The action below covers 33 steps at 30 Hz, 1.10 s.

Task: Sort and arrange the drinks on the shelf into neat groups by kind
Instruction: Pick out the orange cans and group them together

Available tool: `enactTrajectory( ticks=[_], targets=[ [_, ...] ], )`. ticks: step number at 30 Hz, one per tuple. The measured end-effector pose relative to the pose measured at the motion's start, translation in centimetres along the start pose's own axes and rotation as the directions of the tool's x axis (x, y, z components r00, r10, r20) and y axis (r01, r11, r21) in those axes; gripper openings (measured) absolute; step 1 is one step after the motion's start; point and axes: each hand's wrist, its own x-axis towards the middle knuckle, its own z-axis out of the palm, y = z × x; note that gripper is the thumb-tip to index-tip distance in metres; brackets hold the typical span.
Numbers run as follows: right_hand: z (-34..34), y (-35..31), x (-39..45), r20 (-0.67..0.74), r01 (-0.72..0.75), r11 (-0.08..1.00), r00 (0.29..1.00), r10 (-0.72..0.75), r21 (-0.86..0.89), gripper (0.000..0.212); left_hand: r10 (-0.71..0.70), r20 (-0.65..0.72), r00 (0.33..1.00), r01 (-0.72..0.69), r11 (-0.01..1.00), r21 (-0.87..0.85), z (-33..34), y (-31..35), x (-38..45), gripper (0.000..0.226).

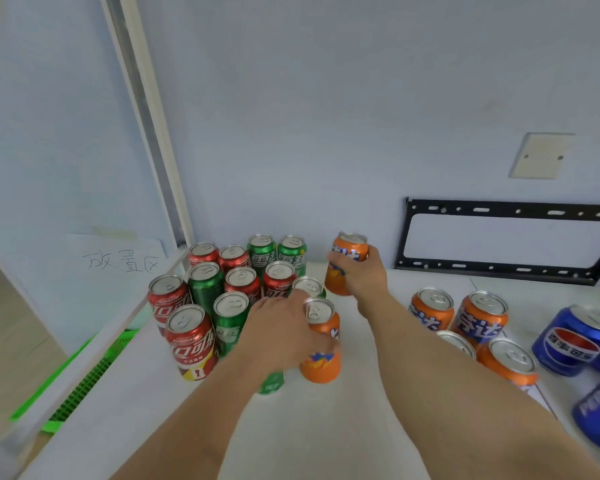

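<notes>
My left hand (284,327) grips an orange Fanta can (321,365) standing on the white shelf (343,427), beside a mixed cluster of several red Coca-Cola cans (189,337) and green Sprite cans (205,284). Farther back, my right hand (361,275) grips another orange Fanta can (347,252); whether that can touches the shelf is unclear. A green can (271,382) shows partly under my left forearm. To the right stands a group of several orange cans (480,318), and beyond it several blue Pepsi cans (574,336).
A black metal bracket (510,237) hangs on the back wall with a beige wall plate (541,155) above it. A paper with handwritten characters (118,259) sticks to the left panel. A green plastic crate (80,386) sits below the shelf's left edge.
</notes>
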Motion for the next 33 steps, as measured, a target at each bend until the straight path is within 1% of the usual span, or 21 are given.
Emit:
enactTrajectory(
  ticks=[3,5,9,11,13,15,19,22,24,26,28,30,33],
  targets=[
    [-1.3,-1.9,-2.5,-0.019,0.051,0.999,0.999,-0.051,0.0,0.058,-0.016,0.073,0.997,0.033,0.969,-0.247,-0.5,0.4,-0.7,0.085],
    [-2.0,-3.1,-4.7,-0.049,0.085,0.996,0.995,-0.085,-0.011,0.055,0.003,0.072,0.997,0.023,0.937,-0.348,-0.7,0.5,-1.7,0.091],
    [-3.5,-4.9,-10.2,-0.095,0.13,0.991,0.987,-0.131,-0.017,0.057,0.064,0.041,0.997,-0.033,0.854,-0.519,-0.7,0.3,-4.1,0.083],
    [-4.6,-5.5,-13.0,-0.118,0.148,0.989,0.982,-0.147,-0.003,0.056,0.087,0.025,0.996,-0.051,0.767,-0.64,-0.5,0.3,-5.8,0.074],
    [-5.9,-5.9,-15.7,-0.143,0.152,0.988,0.978,-0.152,-0.011,0.056,0.092,0.022,0.996,-0.042,0.638,-0.769,-0.1,0.5,-7.7,0.063],
    [-7.6,-5.8,-18.3,-0.16,0.146,0.989,0.976,-0.147,-0.017,0.057,0.085,0.033,0.996,-0.016,0.515,-0.857,0.9,0.8,-9.3,0.055],
    [-11.5,-4.2,-22.5,-0.193,0.087,0.996,0.977,-0.087,-0.012,0.057,0.055,0.061,0.997,0.041,0.306,-0.951,4.0,1.8,-11.5,0.064],
    [-14.3,-2.1,-25.0,-0.205,0.048,0.999,0.978,-0.043,0.024,0.063,0.03,0.091,0.995,0.082,0.218,-0.973,6.3,3.3,-12.5,0.057],
    [-16.2,-0.8,-26.3,-0.198,0.026,0.998,0.98,-0.016,0.05,0.066,0.012,0.111,0.994,0.107,0.189,-0.976,7.7,4.5,-13.0,0.049],
    [-18.0,0.4,-27.4,-0.2,-0.01,0.999,0.98,0.02,0.049,0.065,-0.012,0.128,0.992,0.128,0.198,-0.972,9.0,5.9,-13.2,0.046],
    [-19.8,1.4,-28.3,-0.203,-0.04,0.998,0.978,0.049,0.05,0.061,-0.037,0.125,0.991,0.131,0.24,-0.962,10.3,7.3,-13.1,0.043],
    [-21.4,2.1,-28.8,-0.18,-0.067,0.996,0.981,0.075,0.051,0.058,-0.072,0.124,0.99,0.14,0.285,-0.948,11.5,8.6,-12.8,0.047],
    [-23.7,3.1,-28.9,-0.143,-0.106,0.993,0.983,0.112,0.045,0.059,-0.123,0.102,0.987,0.141,0.372,-0.918,13.1,10.1,-12.2,0.058]
  ],
)
